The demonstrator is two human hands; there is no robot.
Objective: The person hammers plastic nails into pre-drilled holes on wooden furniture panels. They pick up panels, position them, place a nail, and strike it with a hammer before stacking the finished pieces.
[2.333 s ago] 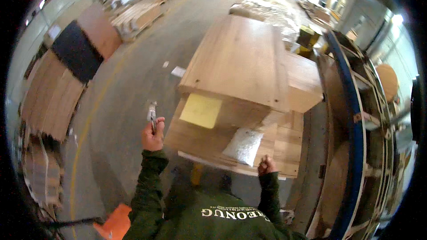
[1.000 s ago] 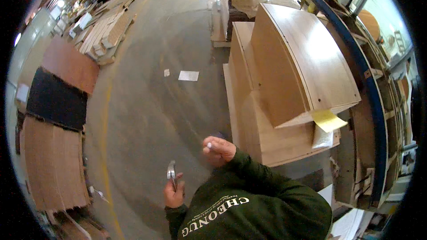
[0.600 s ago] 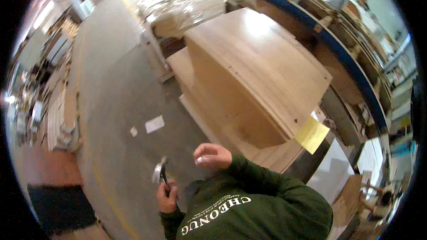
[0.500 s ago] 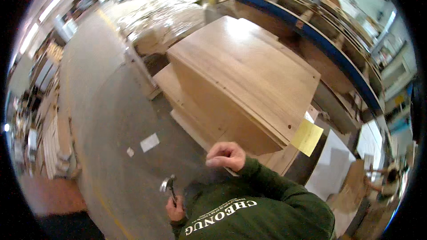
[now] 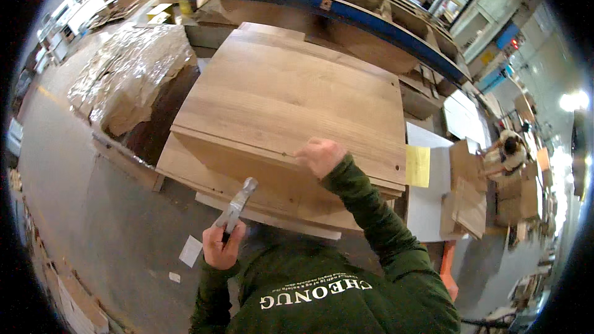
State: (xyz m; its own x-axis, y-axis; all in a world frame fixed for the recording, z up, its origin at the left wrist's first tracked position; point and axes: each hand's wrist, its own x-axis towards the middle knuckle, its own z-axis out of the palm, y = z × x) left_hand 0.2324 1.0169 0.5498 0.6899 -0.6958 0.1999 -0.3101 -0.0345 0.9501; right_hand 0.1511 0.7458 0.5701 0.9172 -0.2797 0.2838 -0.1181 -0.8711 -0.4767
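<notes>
Nearest, the left hand [image 5: 221,246] is closed in a fist around the handle of a hammer [image 5: 236,204], whose metal head points up and away toward the front edge of a stack of wooden panels [image 5: 291,105], with a small gap left between them. Left of that hand the grey concrete floor [image 5: 80,210] lies open, with only a scrap of white paper [image 5: 190,251] on it. Further on, the right hand [image 5: 320,156], fingers curled loosely together, rests on the near edge of the top panel, holding nothing that can be seen. A yellow sheet [image 5: 417,166] sticks out at the stack's right edge, above a white board [image 5: 427,204]. Left of the stack sits a plastic-wrapped pile [image 5: 124,74]. Beyond, a blue rack beam [image 5: 346,18] runs close behind the stack's far edge.
</notes>
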